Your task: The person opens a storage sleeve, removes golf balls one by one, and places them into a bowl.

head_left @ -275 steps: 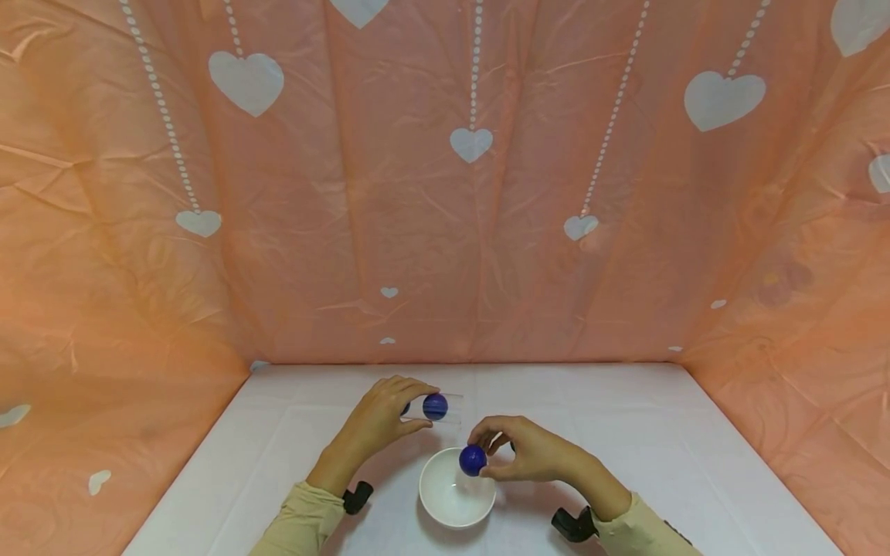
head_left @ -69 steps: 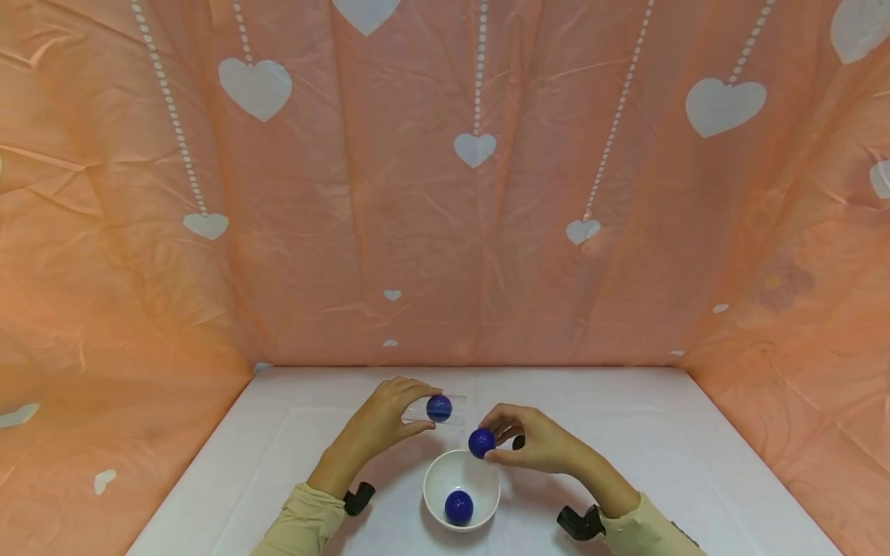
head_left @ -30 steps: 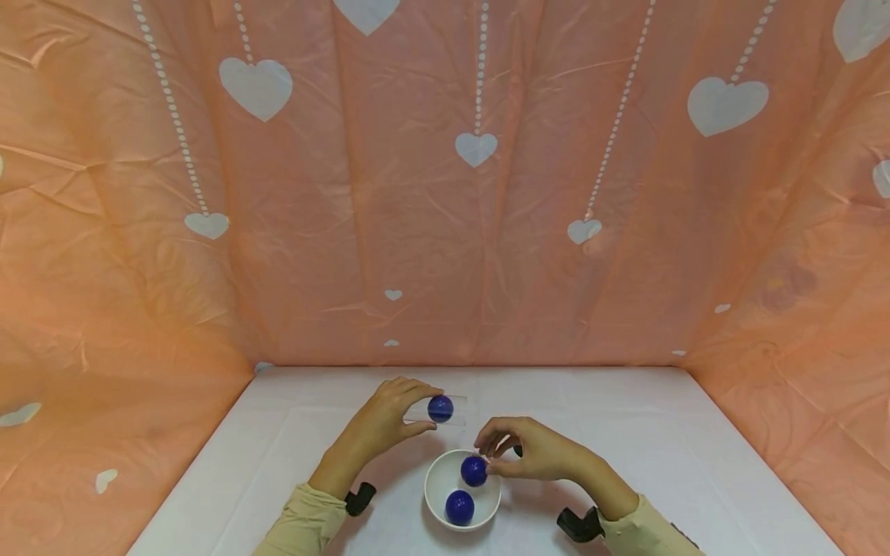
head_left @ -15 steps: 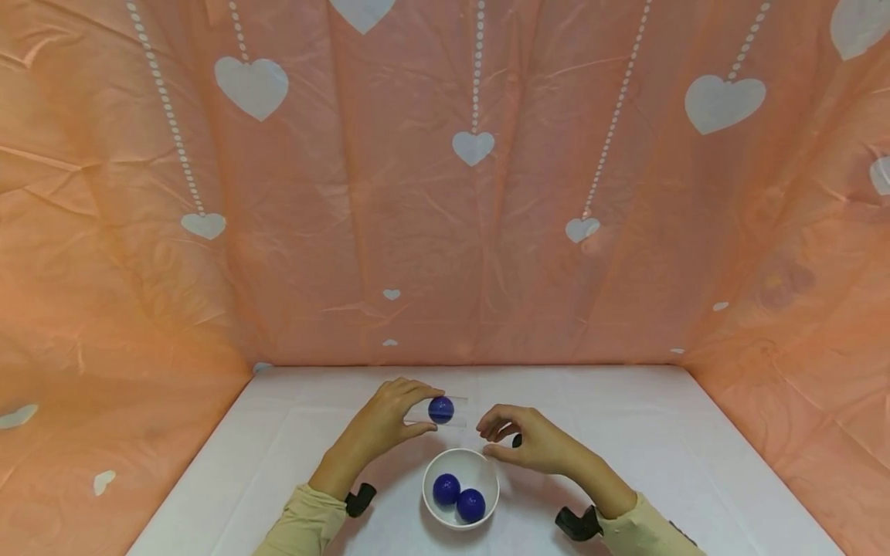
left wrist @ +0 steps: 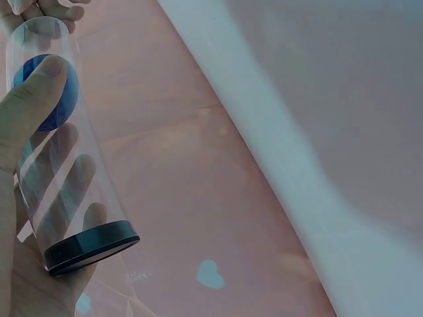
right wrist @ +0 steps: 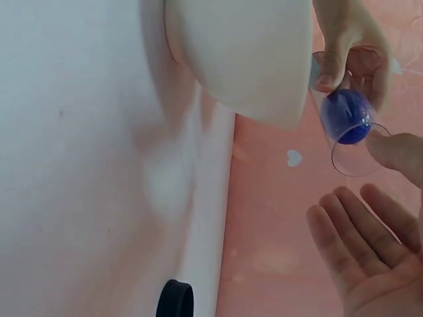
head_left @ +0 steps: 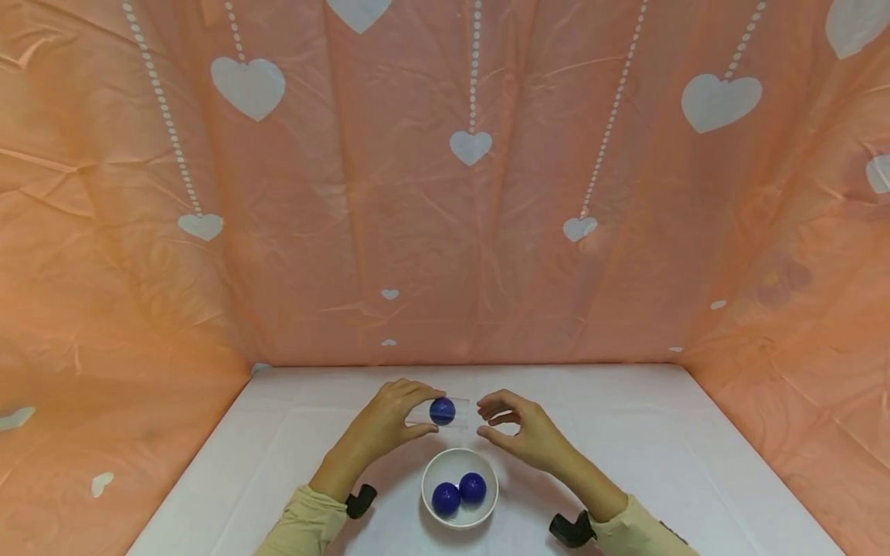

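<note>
My left hand [head_left: 385, 417] grips a clear plastic tube [left wrist: 99, 185] lying sideways above the table. A dark cap [left wrist: 92, 247] closes the tube's near end in the left wrist view. One blue ball [head_left: 442, 411] sits inside near the uncapped mouth, the left thumb over it from outside. My right hand [head_left: 524, 428] holds nothing; its fingers are spread just off that mouth, as the right wrist view [right wrist: 370, 244] also shows. Below, between the hands, a white bowl [head_left: 459, 460] contains two more blue balls [head_left: 446, 499], touching or nearly so.
A black round piece [right wrist: 175, 300] stands on the white-covered table [head_left: 612, 432], visible in the right wrist view. Orange sheeting [head_left: 417, 232] with white hearts walls the back and sides. Black camera mounts [head_left: 572, 530] sit on both wrists.
Two balls have gone into the bowl, the first from the tube earlier, the second released lately by my right hand. That hand then rose toward the tube's mouth; the balls rolled in the bowl.
</note>
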The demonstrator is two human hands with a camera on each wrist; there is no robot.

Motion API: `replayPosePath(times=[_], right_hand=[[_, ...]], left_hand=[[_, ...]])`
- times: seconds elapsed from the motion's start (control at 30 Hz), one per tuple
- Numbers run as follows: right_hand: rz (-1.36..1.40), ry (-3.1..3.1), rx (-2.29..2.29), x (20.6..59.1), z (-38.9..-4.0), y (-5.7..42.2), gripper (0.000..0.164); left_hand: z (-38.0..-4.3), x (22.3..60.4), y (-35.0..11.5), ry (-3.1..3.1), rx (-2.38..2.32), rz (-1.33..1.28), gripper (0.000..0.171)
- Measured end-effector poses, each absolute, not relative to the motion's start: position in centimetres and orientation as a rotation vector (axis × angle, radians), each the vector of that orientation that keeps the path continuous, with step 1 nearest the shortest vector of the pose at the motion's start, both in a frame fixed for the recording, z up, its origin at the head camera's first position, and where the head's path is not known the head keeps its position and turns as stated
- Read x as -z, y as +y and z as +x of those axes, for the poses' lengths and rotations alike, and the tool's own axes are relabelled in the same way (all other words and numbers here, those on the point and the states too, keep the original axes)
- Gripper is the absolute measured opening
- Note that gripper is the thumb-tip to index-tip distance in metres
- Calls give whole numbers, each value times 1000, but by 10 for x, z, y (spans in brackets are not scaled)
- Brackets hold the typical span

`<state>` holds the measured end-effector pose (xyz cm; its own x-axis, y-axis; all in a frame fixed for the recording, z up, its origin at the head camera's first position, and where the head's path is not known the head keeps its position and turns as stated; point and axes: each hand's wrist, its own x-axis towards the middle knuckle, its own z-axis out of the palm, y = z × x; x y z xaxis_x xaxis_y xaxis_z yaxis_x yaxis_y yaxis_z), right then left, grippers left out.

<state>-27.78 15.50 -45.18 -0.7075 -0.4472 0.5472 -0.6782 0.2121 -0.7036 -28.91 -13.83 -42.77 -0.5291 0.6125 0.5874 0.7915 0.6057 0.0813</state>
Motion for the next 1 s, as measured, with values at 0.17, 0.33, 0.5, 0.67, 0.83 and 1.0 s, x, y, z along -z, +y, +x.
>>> replayPosePath(times=[0.17,0.33,0.5,0.67,0.83,1.0], right_hand=[[1027,-2243,-1523,455,-276,152,34],[1001,-2233,-1590,457,-275,148,37],[982,-2228,-1664,459,-275,145,38],[971,-2236,-1673,460,-274,143,38],[964,-2241,-1681,460,-273,143,42],[958,-2252,-1689,459,-273,142,41]], left_hand=[[-288,427,-137,-2324,451,-1116,56],[-287,425,-137,-2324,439,-1120,56],[-285,423,-135,-2328,435,-1125,56],[-284,423,-134,-2341,426,-1123,55],[-283,422,-134,-2339,421,-1121,55],[-283,422,-134,-2339,415,-1118,56]])
